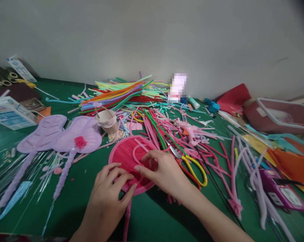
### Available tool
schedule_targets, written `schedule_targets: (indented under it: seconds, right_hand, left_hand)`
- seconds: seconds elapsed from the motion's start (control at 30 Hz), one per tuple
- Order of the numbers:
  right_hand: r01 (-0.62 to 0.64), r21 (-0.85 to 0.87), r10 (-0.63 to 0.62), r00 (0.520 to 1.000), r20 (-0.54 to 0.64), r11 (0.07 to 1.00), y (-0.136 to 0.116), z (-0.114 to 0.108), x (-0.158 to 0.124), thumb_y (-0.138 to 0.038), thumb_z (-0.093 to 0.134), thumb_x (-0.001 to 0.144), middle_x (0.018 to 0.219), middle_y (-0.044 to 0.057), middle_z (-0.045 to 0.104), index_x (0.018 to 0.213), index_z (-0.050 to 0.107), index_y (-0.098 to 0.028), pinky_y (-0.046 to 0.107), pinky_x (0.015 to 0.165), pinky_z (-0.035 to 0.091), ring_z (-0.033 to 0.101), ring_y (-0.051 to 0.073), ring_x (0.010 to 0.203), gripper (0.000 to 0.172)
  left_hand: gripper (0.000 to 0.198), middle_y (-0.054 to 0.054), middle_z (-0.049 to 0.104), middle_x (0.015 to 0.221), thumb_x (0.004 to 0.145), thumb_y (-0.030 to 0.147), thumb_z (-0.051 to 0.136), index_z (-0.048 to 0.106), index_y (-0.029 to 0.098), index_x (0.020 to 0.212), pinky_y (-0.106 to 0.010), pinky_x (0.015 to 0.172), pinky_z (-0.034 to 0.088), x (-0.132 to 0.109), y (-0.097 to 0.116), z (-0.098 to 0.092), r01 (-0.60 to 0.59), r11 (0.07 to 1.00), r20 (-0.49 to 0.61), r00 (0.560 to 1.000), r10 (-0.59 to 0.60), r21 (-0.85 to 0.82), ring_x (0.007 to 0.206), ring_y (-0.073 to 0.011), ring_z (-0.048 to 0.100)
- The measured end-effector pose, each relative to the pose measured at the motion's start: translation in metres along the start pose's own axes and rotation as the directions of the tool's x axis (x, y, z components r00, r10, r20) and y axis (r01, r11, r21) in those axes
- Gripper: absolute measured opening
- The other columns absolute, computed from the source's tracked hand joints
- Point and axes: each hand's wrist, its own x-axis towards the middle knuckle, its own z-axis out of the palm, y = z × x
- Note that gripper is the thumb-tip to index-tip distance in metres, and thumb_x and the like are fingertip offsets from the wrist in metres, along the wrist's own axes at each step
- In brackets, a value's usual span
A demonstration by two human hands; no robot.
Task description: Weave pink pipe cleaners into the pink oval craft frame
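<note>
A round red fan (124, 151) with a pink pipe-cleaner rim lies in front of me, its wrapped handle (127, 222) pointing towards me. A thin pink pipe cleaner (134, 155) bends in a loop over its face. My right hand (164, 171) is above the fan's right side, thumb and fingers curled in at the loop; its fingertips are partly hidden. Over the lower left of the fan, my left hand (111, 191) has its thumb and index finger closed at a small pink coiled piece (132, 181). Scissors (192, 168) with yellow and orange handles lie right of the fan.
Two lilac butterfly-shaped fans (76, 136) lie left. A paper cup (106, 121) stands behind the red fan. Bundled coloured pipe cleaners (121, 95) lie along the wall. Loose pink strips, a pink glue gun (190, 132), a purple device (280, 191) and a plastic bin (280, 117) occupy the right.
</note>
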Motion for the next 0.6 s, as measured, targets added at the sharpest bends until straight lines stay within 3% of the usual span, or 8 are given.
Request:
schedule_targets:
  seconds: [0.2, 0.4, 0.6]
  right_hand:
    - [-0.034, -0.075, 0.038, 0.998, 0.049, 0.997, 0.008, 0.007, 0.004, -0.02, 0.074, 0.077, 0.069, 0.002, 0.067, 0.076, 0.064, -0.019, 0.026, 0.057, 0.037, 0.058, 0.016, 0.061, 0.011]
    - [-0.122, 0.033, 0.119, 0.989, 0.084, 0.992, 0.013, 0.005, 0.009, -0.021, 0.076, 0.075, 0.061, -0.001, 0.066, 0.068, 0.065, -0.02, 0.024, 0.053, 0.037, 0.058, 0.015, 0.056, 0.013]
    - [-0.055, -0.024, 0.055, 0.998, 0.014, 0.998, 0.017, 0.006, 0.011, -0.02, 0.076, 0.075, 0.063, -0.001, 0.067, 0.065, 0.064, -0.021, 0.024, 0.056, 0.037, 0.06, 0.016, 0.06, 0.015]
  left_hand:
    - [0.004, -0.003, 0.068, 0.082, 0.082, 0.022, 0.063, 0.065, 0.023, 0.079, -0.042, 0.081, 0.043, 0.001, -0.004, 0.002, -0.022, 0.999, 0.045, 0.999, 0.02, 0.046, 0.099, -0.0285, 0.055]
    - [0.006, -0.004, 0.067, 0.084, 0.082, 0.022, 0.061, 0.063, 0.024, 0.077, -0.042, 0.081, 0.044, 0.003, -0.002, 0.001, 0.027, 0.997, 0.095, 0.995, -0.033, 0.071, 0.1, -0.0287, 0.055]
    - [0.005, -0.004, 0.067, 0.084, 0.081, 0.022, 0.063, 0.064, 0.024, 0.076, -0.046, 0.079, 0.045, 0.006, -0.002, 0.0, 0.045, 0.997, 0.111, 0.993, -0.051, 0.058, 0.099, -0.0313, 0.056]
